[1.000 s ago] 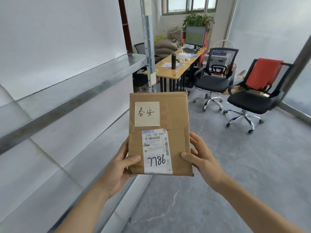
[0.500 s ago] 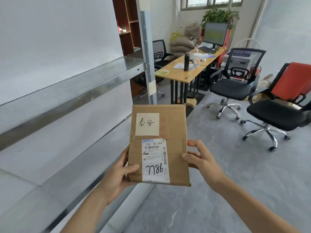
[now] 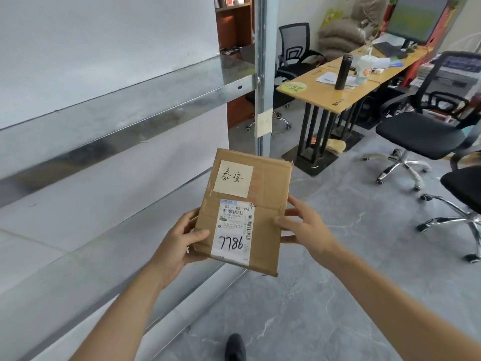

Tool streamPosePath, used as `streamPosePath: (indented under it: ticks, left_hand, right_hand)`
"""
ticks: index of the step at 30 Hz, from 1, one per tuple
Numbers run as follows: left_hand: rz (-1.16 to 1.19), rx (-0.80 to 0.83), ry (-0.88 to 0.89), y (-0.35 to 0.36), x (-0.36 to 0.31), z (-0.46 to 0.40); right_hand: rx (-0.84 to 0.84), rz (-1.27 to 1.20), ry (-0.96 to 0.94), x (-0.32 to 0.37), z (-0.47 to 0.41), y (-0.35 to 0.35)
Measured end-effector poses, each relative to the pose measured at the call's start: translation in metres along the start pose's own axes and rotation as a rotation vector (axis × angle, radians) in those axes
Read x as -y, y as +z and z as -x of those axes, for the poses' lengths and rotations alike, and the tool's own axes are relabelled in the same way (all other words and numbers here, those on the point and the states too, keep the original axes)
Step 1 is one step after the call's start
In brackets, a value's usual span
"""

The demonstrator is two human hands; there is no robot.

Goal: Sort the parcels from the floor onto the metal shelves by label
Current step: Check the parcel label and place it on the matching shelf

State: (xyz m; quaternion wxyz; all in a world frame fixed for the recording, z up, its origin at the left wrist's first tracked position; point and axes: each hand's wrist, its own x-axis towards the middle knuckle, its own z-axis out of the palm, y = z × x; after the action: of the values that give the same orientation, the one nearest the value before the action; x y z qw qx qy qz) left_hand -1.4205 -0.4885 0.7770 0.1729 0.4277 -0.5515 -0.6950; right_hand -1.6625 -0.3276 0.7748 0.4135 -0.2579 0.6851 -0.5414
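- A flat cardboard parcel [image 3: 263,194] is held up in mid-air in front of the person, above the grey floor [image 3: 325,295] and just to the right of the metal shelves [image 3: 109,118].
- The left hand [image 3: 179,243] has its grip closed on the parcel's lower left edge, thumb lying on the front face and fingers behind.
- The right hand [image 3: 305,226] grips the right edge, thumb pressed on the front; its other fingers are spread along the side and behind.
- The parcel is tilted slightly, its top leaning to the right and away from the camera.
- On its face, a pale note [image 3: 233,178] with handwritten characters sits near the top; below it is a white shipping label [image 3: 232,230] with a barcode and "7786" in black marker.
- The shelves run along the left: a bright metal shelf at upper left, another lower down, joined to an upright post [image 3: 264,61] that carries a small paper tag [image 3: 263,123].
- Beyond the post stands a wooden bench [image 3: 325,96] with a dark bottle [image 3: 343,72], a cup [image 3: 364,69] and papers.
- Black office chairs [image 3: 421,131] stand on the floor to the right.
- A dark shoe tip [image 3: 235,347] shows at the bottom edge.
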Motion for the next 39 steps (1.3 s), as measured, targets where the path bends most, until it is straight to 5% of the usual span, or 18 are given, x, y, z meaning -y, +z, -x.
streamPosePath:
  ticks: [19,28,39]
  left_hand:
    - [-0.086,-0.124,-0.144,-0.108,-0.033,-0.159]
    - [0.224,-0.562,-0.09,-0.084,-0.002,-0.19]
    - [0.179,-0.438,0.025,-0.039,-0.028,-0.179]
  right_hand:
    - [-0.063,-0.038,0.116,0.008,-0.124,0.126]
    - [-0.16,-0.139,0.055,-0.001,-0.137,0.141]
    - [0.067,-0.095,0.039,0.008,-0.141,0.116]
